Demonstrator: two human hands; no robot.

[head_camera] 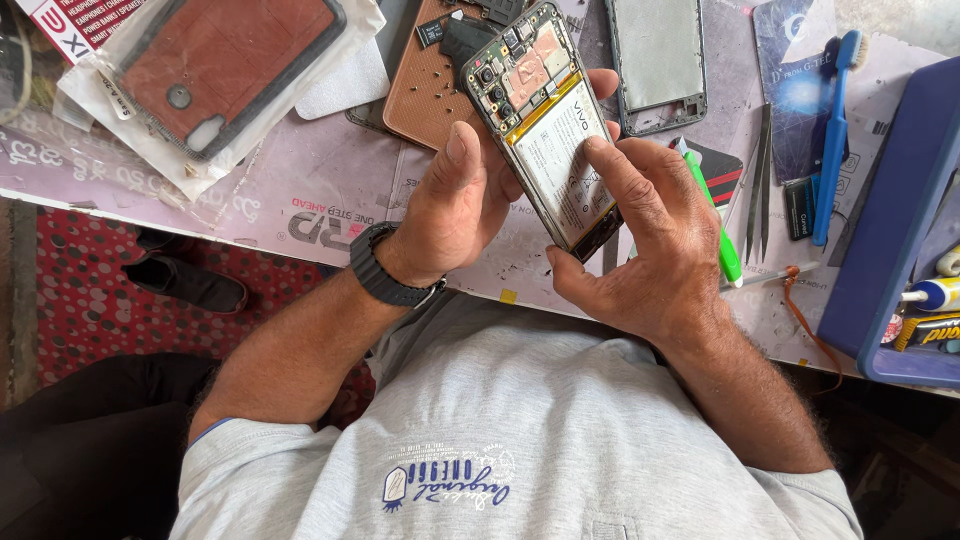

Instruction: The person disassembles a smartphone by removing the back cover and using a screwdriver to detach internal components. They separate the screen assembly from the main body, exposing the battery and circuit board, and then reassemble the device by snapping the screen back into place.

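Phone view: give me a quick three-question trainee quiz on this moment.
1. True or false: the phone has its back cover on.
2. Which wrist wears the watch? A) left B) right
3. What part of the phone do the right hand fingers rest on?
Key: 1 false, its boards and battery are bare; 2 A, on the left hand side; 3 the battery.

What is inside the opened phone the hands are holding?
Inside the opened phone: a white battery fills the middle, with a circuit board and camera modules at the far end. The right hand covers the near end; the left hand hides one edge.
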